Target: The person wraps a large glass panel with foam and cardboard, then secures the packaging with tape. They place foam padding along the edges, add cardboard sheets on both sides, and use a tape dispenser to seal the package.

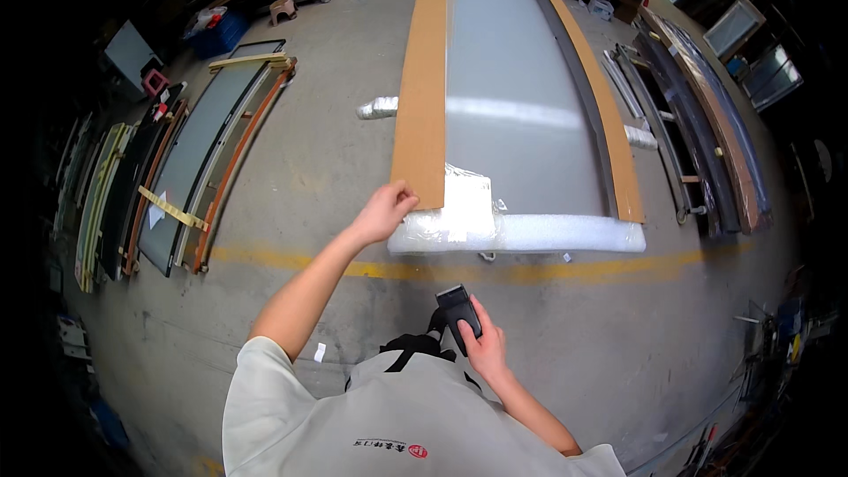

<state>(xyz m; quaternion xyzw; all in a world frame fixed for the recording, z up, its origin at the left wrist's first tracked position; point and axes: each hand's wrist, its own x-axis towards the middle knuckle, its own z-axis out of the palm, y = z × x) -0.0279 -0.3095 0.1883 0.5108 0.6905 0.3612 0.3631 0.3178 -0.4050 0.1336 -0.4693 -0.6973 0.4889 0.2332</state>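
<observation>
A long framed panel (521, 62) with a frosted grey pane lies in front of me. Brown cardboard strips run along both long sides, the left strip (420, 97) and the right strip (609, 124). White foam wrap (565, 234) covers its near end, and a white sheet under clear film (468, 199) sits at that end's left part. My left hand (389, 210) is closed at the near left corner of the cardboard, fingertips pinched; what they hold is too small to tell. Lower down, my right hand (484, 344) grips a black handheld device with a metallic edge (458, 314), apart from the panel.
Framed panels (208, 150) with wooden battens lie stacked at the left. More long frames (698, 124) lean together at the right. Wrapped supports (378, 108) stick out beneath the panel. A blue crate (216, 33) stands far left. A yellow line (353, 268) crosses the concrete floor.
</observation>
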